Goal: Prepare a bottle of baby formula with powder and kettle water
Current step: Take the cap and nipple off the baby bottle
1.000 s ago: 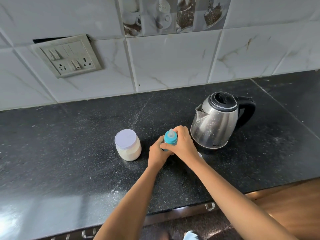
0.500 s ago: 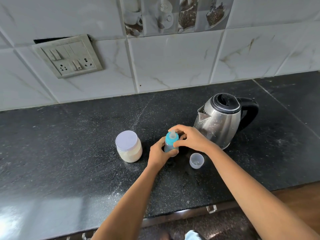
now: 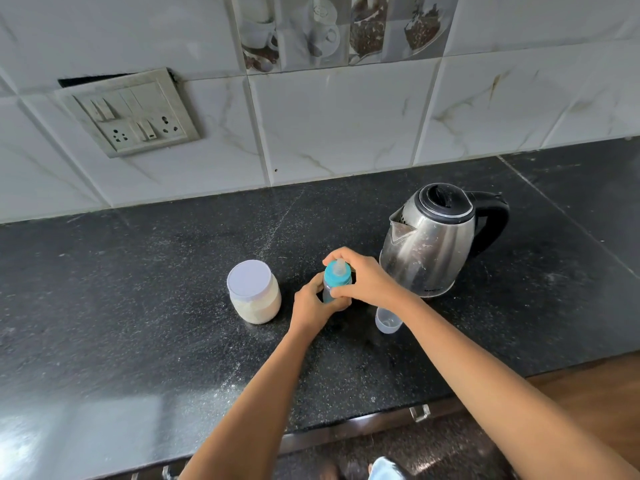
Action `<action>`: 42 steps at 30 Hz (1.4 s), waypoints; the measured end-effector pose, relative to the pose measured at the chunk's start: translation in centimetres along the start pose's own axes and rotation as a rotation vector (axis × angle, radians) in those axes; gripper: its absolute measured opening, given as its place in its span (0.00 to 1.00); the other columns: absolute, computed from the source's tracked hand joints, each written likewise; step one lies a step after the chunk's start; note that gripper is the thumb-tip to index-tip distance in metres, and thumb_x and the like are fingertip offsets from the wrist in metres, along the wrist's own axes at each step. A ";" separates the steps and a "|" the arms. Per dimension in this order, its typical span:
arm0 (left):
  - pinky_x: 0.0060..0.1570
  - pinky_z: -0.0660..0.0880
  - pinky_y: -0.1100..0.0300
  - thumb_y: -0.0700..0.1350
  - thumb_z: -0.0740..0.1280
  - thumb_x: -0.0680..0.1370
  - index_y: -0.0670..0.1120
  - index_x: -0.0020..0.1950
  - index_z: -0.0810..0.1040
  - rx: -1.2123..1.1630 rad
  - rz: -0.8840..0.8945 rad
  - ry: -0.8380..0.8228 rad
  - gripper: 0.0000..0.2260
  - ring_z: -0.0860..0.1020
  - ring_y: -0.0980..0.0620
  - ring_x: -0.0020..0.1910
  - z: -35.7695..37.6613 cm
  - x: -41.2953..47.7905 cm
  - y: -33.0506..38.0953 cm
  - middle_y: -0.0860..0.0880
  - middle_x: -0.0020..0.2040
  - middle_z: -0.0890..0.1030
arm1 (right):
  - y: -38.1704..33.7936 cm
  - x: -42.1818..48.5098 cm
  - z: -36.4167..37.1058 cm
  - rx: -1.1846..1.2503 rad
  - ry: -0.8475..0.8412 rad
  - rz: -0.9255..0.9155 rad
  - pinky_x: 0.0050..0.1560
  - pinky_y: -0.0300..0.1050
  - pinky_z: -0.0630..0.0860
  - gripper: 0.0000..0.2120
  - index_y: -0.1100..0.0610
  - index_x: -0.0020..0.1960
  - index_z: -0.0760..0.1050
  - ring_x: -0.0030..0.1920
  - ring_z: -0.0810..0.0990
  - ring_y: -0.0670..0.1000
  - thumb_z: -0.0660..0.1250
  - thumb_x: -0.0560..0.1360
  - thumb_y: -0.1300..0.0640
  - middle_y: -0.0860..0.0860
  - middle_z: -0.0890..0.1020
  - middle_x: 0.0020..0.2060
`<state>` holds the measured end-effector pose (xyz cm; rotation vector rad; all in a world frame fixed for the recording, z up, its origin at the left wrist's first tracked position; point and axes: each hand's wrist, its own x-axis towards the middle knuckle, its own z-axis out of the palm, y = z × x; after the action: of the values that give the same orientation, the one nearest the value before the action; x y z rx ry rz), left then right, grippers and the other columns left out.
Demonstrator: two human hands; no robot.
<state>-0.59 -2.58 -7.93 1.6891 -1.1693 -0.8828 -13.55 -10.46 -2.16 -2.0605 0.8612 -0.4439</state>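
Black speckled stone countertop [image 3: 138, 306], dusty and glossy where the light hits its near edge. Glossy marble-look wall tiles [image 3: 346, 126] behind, with a grubby switch plate [image 3: 128, 112] set crooked in them.

Middle of the counter: the baby bottle [image 3: 337, 277] stands upright, with a bright teal screw collar and a soft translucent teat on top. The left hand [image 3: 313, 308] is wrapped round the clear lower body, fingers curled in from the near-left side. The right hand [image 3: 367, 280] comes over from the right, with fingers and thumb curled round the teal collar; the teat pokes up between them.

Just left of the hands sits a squat rounded jar [image 3: 254, 292], its flat pale lid on and off-white powder inside. It is apart from the bottle. To the right and behind, there is a brushed steel kettle [image 3: 433, 244], smudged, with its black lid closed, black handle facing right and spout facing left. Under the right wrist, a small clear plastic cap [image 3: 388, 320] lies mouth-up on the stone.
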 end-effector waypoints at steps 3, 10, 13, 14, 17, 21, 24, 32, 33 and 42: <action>0.46 0.68 0.78 0.44 0.77 0.67 0.54 0.59 0.76 -0.020 -0.014 0.002 0.23 0.75 0.70 0.51 -0.2 -0.2 0.3 0.60 0.51 0.81 | -0.9 -0.7 -1.2 0.252 0.115 -0.003 0.58 0.38 0.75 0.28 0.55 0.58 0.70 0.57 0.79 0.42 0.79 0.64 0.62 0.46 0.81 0.57; 0.51 0.66 0.73 0.48 0.76 0.69 0.55 0.62 0.73 0.010 0.005 0.006 0.24 0.74 0.61 0.56 0.3 -0.6 0.1 0.59 0.56 0.78 | -2.4 -5.7 -6.1 0.116 0.200 0.052 0.51 0.32 0.74 0.25 0.47 0.59 0.77 0.53 0.77 0.39 0.79 0.64 0.53 0.41 0.78 0.53; 0.52 0.68 0.68 0.48 0.75 0.69 0.55 0.63 0.73 0.012 0.011 0.019 0.24 0.75 0.60 0.56 0.5 -0.7 -0.1 0.58 0.56 0.79 | -1.3 -7.9 -6.7 -0.315 0.074 0.080 0.54 0.38 0.71 0.30 0.44 0.66 0.72 0.55 0.71 0.43 0.76 0.66 0.44 0.41 0.72 0.52; 0.52 0.68 0.67 0.48 0.75 0.69 0.55 0.63 0.73 0.013 0.012 0.027 0.24 0.75 0.60 0.56 0.6 -0.8 -0.2 0.58 0.56 0.79 | -0.8 -8.4 -6.5 -0.452 -0.001 0.088 0.56 0.42 0.70 0.31 0.44 0.68 0.69 0.58 0.68 0.44 0.74 0.68 0.42 0.42 0.71 0.53; 0.53 0.67 0.65 0.47 0.75 0.69 0.55 0.64 0.72 0.020 0.012 0.041 0.24 0.74 0.60 0.56 0.7 -0.8 -0.1 0.59 0.56 0.78 | 0.5 -8.9 -5.7 -0.652 -0.111 0.098 0.57 0.43 0.70 0.30 0.47 0.69 0.65 0.62 0.65 0.46 0.72 0.70 0.44 0.44 0.71 0.59; 0.53 0.67 0.66 0.46 0.75 0.69 0.55 0.63 0.73 0.014 0.017 0.042 0.24 0.74 0.59 0.56 0.7 -0.8 0.0 0.59 0.55 0.78 | 1.4 -8.5 -4.6 -0.743 -0.109 0.060 0.52 0.39 0.69 0.26 0.51 0.63 0.68 0.56 0.67 0.47 0.73 0.69 0.45 0.47 0.74 0.57; 0.48 0.68 0.69 0.47 0.75 0.69 0.54 0.64 0.72 0.062 -0.004 0.036 0.25 0.75 0.56 0.56 0.7 -0.8 0.1 0.57 0.57 0.78 | 1.8 -8.2 -3.8 -0.753 -0.102 0.063 0.51 0.38 0.68 0.27 0.52 0.65 0.69 0.57 0.68 0.48 0.72 0.70 0.45 0.48 0.74 0.58; 0.58 0.68 0.62 0.54 0.75 0.68 0.51 0.70 0.63 0.280 0.085 0.168 0.35 0.68 0.55 0.66 0.8 -3.3 -0.9 0.55 0.69 0.69 | 1.7 -8.1 -3.1 -0.701 -0.093 0.128 0.55 0.42 0.71 0.32 0.51 0.68 0.67 0.60 0.69 0.48 0.74 0.68 0.45 0.48 0.74 0.61; 0.58 0.68 0.62 0.54 0.75 0.68 0.50 0.70 0.63 0.294 0.128 0.205 0.34 0.68 0.55 0.65 0.5 -3.8 -0.7 0.55 0.68 0.70 | 1.5 -8.1 -3.2 -0.693 -0.103 0.144 0.56 0.43 0.71 0.33 0.51 0.68 0.66 0.61 0.68 0.49 0.74 0.68 0.45 0.48 0.73 0.62; 0.63 0.66 0.51 0.51 0.80 0.62 0.42 0.62 0.67 0.400 0.406 0.726 0.36 0.67 0.46 0.62 -6.2 -5.2 -0.3 0.40 0.61 0.73 | -3.1 -6.0 -2.6 -0.632 0.111 -0.069 0.56 0.45 0.72 0.27 0.52 0.67 0.68 0.61 0.71 0.51 0.69 0.72 0.43 0.48 0.72 0.61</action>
<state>3.44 4.04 -5.57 1.7576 -1.1378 0.2335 -18.01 -6.35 1.82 -2.6673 1.0995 -0.3524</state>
